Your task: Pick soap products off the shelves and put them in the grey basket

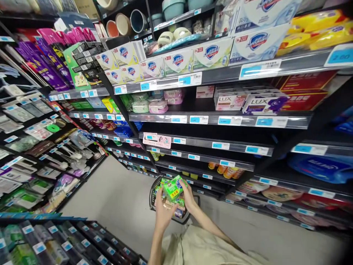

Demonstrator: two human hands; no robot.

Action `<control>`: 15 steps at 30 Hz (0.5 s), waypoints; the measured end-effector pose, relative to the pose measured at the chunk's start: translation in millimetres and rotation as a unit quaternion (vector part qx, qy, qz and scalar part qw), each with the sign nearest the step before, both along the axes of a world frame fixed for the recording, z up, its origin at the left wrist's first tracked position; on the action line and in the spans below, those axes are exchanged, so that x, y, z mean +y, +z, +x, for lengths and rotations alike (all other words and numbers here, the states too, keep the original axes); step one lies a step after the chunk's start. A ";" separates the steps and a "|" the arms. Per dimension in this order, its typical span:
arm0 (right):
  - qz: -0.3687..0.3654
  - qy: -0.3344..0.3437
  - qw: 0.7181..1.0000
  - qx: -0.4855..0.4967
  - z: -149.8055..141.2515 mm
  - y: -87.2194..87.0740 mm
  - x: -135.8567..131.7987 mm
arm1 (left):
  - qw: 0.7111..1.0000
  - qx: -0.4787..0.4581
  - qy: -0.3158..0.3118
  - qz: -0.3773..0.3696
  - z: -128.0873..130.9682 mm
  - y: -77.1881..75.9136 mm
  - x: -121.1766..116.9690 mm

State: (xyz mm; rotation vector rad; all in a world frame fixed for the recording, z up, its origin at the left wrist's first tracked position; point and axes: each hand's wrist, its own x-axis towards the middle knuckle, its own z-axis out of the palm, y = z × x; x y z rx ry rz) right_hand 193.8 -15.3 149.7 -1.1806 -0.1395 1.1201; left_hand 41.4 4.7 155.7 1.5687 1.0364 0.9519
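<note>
Low in the middle of the view, both my hands hold a green soap pack (pixel 173 188) over a dark shopping basket (pixel 153 198) that sits on the floor. My left hand (pixel 163 212) grips the pack from below with fingers curled. My right hand (pixel 190 198) closes on its right side. The basket holds more green packs and other small items, partly hidden by my hands.
Shelves of boxed soap (pixel 176 60) run along the right, with LUX boxes (pixel 248 101) one shelf down. Racks of small hanging goods (pixel 41 147) fill the left. A low shelf (pixel 68 243) stands at the bottom left. Grey floor (pixel 116 198) lies between.
</note>
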 end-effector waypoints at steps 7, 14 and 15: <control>0.093 0.091 0.991 -0.036 -7.4 20.9 -22.0 | 0.996 -0.006 0.077 0.036 -4.5 29.1 -8.1; 0.203 0.171 0.963 -0.045 -15.8 51.4 -17.1 | 0.986 -0.091 0.124 -0.062 -16.8 62.4 -9.7; 0.206 0.160 0.965 -0.029 -19.1 52.9 -15.8 | 0.987 -0.093 0.116 -0.067 -16.1 64.5 -11.7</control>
